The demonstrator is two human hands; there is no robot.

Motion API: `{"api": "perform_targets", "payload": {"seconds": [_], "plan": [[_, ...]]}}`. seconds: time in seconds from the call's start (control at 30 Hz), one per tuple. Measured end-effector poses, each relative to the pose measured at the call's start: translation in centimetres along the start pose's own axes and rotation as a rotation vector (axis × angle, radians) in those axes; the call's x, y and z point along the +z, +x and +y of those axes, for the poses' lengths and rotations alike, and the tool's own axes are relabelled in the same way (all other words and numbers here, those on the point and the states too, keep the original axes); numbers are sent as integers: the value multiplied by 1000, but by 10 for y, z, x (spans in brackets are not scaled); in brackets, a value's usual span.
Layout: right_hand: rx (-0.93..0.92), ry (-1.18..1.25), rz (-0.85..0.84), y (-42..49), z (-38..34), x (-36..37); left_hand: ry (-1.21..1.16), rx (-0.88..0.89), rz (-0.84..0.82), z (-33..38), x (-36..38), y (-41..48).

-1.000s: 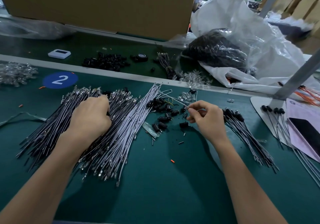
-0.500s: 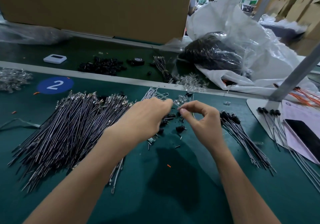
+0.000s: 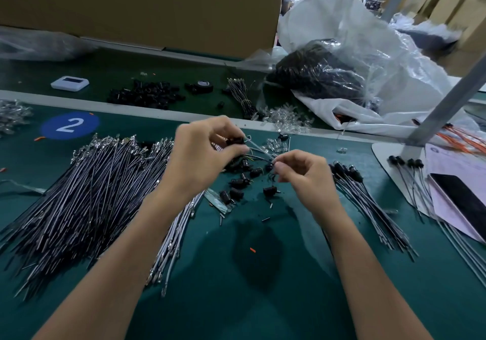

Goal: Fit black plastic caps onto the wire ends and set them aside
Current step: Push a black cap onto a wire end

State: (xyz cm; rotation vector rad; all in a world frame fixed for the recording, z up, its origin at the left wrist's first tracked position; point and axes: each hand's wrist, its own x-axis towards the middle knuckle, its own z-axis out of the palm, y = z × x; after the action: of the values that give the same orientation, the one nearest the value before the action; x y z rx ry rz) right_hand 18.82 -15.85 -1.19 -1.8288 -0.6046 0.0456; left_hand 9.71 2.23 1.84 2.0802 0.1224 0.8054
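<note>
My left hand [image 3: 200, 153] pinches a black plastic cap [image 3: 234, 141] above the green mat. My right hand [image 3: 305, 176] pinches a thin wire [image 3: 259, 150] whose far end reaches the cap. Loose black caps [image 3: 240, 182] lie on the mat under and between both hands. A big pile of grey uncapped wires [image 3: 86, 189] spreads at the left, with a paler bundle [image 3: 173, 237] beside it. Wires with caps fitted [image 3: 368, 203] lie in a fan to the right of my right hand.
Several more capped wires [image 3: 410, 171] rest on a white base plate [image 3: 384, 155] at the right, beside papers and a dark phone [image 3: 462, 203]. Behind the belt divider are a heap of black caps [image 3: 144, 93], a tape roll [image 3: 205, 85], a white device [image 3: 69, 83] and plastic bags [image 3: 342, 71].
My left hand left the wire pile, crossed to the middle and now holds a cap up. My right hand stayed near the loose caps with the wire. The view shifted slightly.
</note>
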Motion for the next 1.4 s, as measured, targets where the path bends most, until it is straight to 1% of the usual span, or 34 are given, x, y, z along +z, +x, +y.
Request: {"api": "perform_targets", "payload": {"seconds": [0.03, 0.1, 0.17, 0.23, 0.37, 0.53, 0.83, 1.27, 1.4], "plan": [[-10, -3, 39, 1, 0, -3, -51, -59, 42, -1, -3, 0], [-39, -4, 99, 1, -1, -8, -161, -181, 76, -3, -6, -2], [-64, -13, 135, 1, -3, -10, -232, -265, 57, -6, -7, -2], [-79, -26, 150, 0, -4, -8, -227, -294, 20, -8, -7, -3], [-82, -37, 146, -1, -4, -6, -212, -294, -6, -8, -5, -3], [-107, -35, 172, 0, -2, -9, -210, -311, 34, -12, -4, -1], [-118, -62, 135, 0, -1, -8, -187, -315, 58, -15, -4, -2], [-109, -117, 86, -1, 1, 2, -141, -304, -43, -10, 1, -5], [-131, -177, 126, -1, 3, 2, -119, -303, -60, -11, 1, -5]]}}
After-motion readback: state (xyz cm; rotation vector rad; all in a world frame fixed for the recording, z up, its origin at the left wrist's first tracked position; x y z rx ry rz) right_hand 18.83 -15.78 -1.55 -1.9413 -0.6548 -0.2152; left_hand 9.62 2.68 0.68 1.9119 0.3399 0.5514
